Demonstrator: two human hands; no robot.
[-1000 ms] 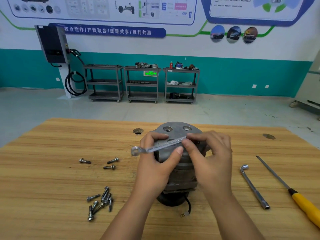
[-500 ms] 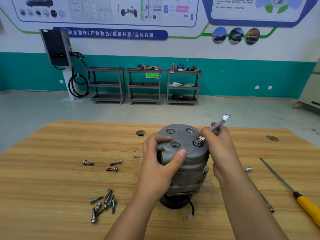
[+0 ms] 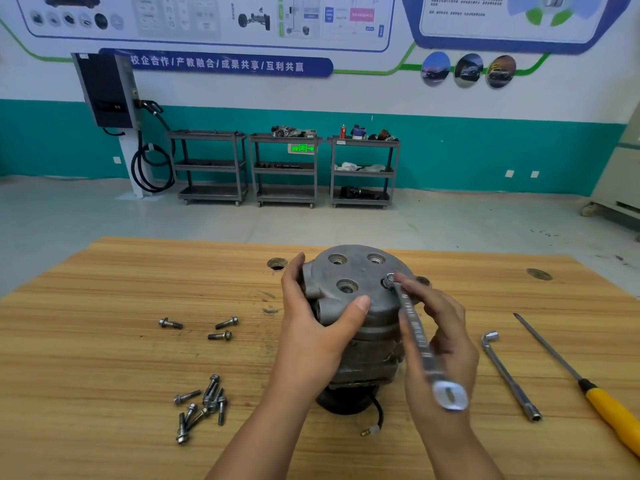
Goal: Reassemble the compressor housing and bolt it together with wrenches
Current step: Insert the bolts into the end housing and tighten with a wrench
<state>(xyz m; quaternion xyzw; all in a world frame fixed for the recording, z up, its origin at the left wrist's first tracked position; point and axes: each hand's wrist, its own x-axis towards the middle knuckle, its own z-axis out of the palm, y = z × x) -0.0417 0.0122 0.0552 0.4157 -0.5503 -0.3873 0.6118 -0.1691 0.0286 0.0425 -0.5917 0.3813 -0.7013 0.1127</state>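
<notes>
**Q:** Where does the grey cast-metal compressor housing (image 3: 360, 271) stand?

**A:** Upright at mid-bench on the wooden table (image 3: 104, 358). The left hand (image 3: 311, 334) clasps its cap, thumb in front.

**Q:** And the right hand (image 3: 446, 327)?

**A:** It grasps the flat silver ring wrench (image 3: 414, 327). The ring end sits over a bolt head (image 3: 390, 279) at the cap's right edge, and the shank runs back toward the person (so any swing should pivot there). The right hand is the nearer one.

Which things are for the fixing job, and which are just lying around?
For the job: compressor housing, gripped by left hand; wrench in right hand; loose bolts.
Lying about: L-shaped socket wrench; yellow-handled screwdriver; carts by the wall.
</notes>
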